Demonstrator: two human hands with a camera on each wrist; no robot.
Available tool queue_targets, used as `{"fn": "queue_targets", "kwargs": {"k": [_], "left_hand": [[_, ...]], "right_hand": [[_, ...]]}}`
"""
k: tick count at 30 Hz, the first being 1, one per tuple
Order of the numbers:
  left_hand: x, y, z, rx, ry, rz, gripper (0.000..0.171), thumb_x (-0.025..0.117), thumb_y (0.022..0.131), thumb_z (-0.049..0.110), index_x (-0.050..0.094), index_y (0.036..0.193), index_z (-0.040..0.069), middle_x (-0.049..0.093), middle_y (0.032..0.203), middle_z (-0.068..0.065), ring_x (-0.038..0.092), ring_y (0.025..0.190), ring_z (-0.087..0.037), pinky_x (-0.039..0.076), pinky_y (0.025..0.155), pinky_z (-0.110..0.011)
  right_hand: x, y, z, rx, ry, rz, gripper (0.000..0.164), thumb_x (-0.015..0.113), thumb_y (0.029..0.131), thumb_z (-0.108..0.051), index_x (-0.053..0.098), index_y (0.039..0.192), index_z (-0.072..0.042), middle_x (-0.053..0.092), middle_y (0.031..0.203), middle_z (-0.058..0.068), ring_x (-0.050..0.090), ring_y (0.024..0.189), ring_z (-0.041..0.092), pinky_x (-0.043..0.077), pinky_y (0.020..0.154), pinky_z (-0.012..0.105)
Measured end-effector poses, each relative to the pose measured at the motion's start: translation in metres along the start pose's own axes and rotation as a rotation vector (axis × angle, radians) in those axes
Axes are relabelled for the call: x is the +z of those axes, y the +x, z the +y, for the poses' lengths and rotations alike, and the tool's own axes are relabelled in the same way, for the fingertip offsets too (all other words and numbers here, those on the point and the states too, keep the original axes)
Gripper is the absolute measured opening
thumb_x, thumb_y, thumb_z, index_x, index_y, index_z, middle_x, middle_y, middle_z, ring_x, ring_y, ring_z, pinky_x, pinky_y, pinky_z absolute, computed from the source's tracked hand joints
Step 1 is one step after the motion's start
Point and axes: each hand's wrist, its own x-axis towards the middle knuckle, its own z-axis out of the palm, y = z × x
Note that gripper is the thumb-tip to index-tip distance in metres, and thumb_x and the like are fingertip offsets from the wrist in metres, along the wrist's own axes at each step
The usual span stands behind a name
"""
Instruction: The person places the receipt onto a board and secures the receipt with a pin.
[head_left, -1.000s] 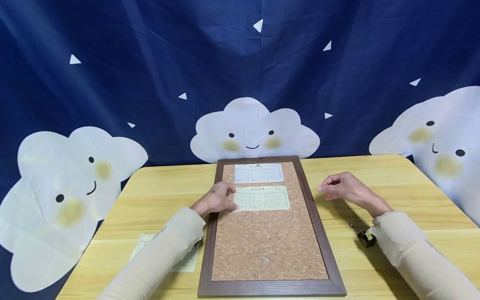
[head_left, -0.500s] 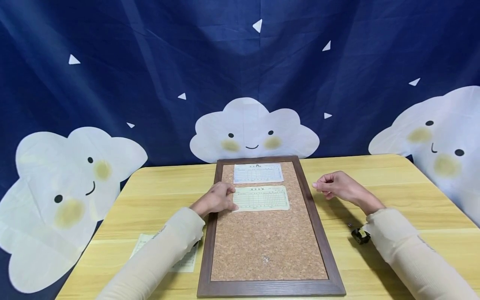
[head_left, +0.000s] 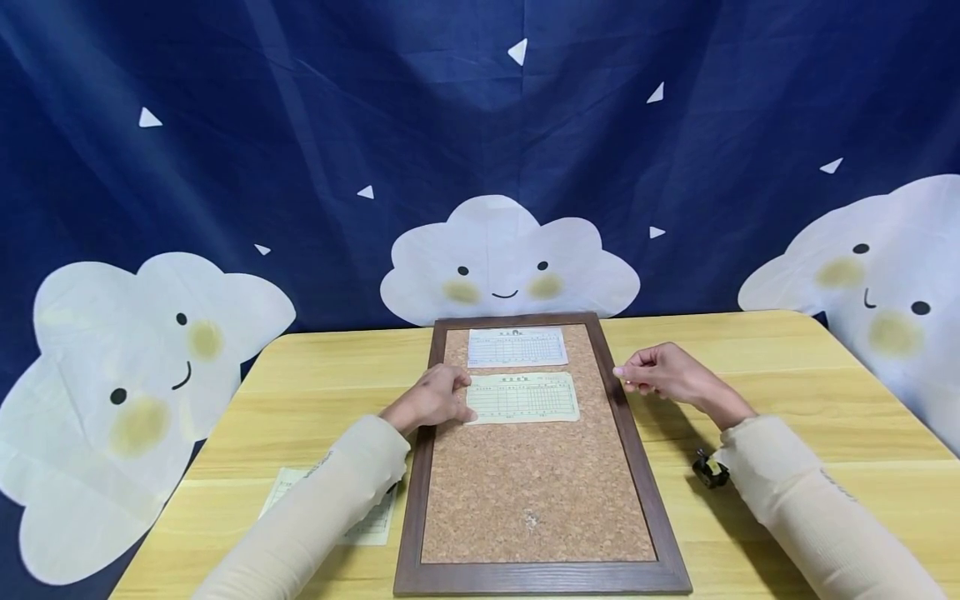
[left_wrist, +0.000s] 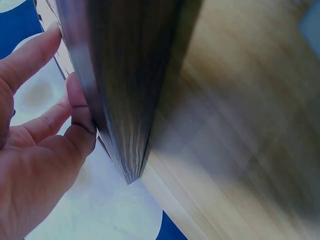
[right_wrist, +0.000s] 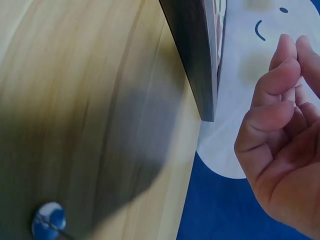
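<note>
A brown-framed cork board [head_left: 540, 492] lies on the wooden table. Across its upper half is a pale green printed form slip [head_left: 525, 398]. My left hand [head_left: 435, 396] reaches over the board's left frame, thumb and fingers spread, pressing the slip's left edge. Beyond that slip, a whitish-blue form slip [head_left: 517, 348] lies near the board's top. My right hand [head_left: 671, 375] hovers by the right frame, its thumb and index finger pinching a tiny thumbtack, mostly hidden by the fingertips. In the right wrist view, the other fingers of the right hand [right_wrist: 285, 135] are curled.
More pale green form slips [head_left: 375, 525] lie on the table left of the board, partly under the left sleeve. A loose thumbtack [right_wrist: 48, 220] rests on the table [right_wrist: 100, 100] to the right, beneath the right wrist. A blue curtain with clouds [head_left: 510, 258] hangs behind.
My right hand has moved left, from over the table to the board's right frame. The left hand and the slips have stayed in place.
</note>
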Motion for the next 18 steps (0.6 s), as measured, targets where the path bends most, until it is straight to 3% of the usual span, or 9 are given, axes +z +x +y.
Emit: {"fn": "queue_targets", "kwargs": {"k": [11,18], "left_hand": [[0.0001,-0.0004,-0.0009,0.009,0.001,0.001,0.054,0.087,0.076,0.008,0.063,0.123,-0.002,0.058,0.117,-0.012,0.053,0.107,-0.024,0.045,0.098,-0.04],[-0.0003,-0.0008,-0.0019,0.022,-0.001,-0.01,0.054,0.087,0.077,0.008,0.062,0.124,-0.003,0.057,0.117,-0.013,0.052,0.107,-0.024,0.045,0.098,-0.041]], "right_hand": [[0.0013,0.0015,-0.0051,-0.034,0.035,0.027,0.032,0.071,0.095,-0.022,0.07,0.099,0.009,0.052,0.071,0.0,0.049,0.065,0.011,0.048,0.058,0.027],[0.0022,0.0041,-0.0066,-0.032,0.004,-0.001,0.032,0.07,0.095,-0.02,0.07,0.111,0.008,0.069,0.094,0.005,0.056,0.078,0.016,0.054,0.068,0.031]]}}
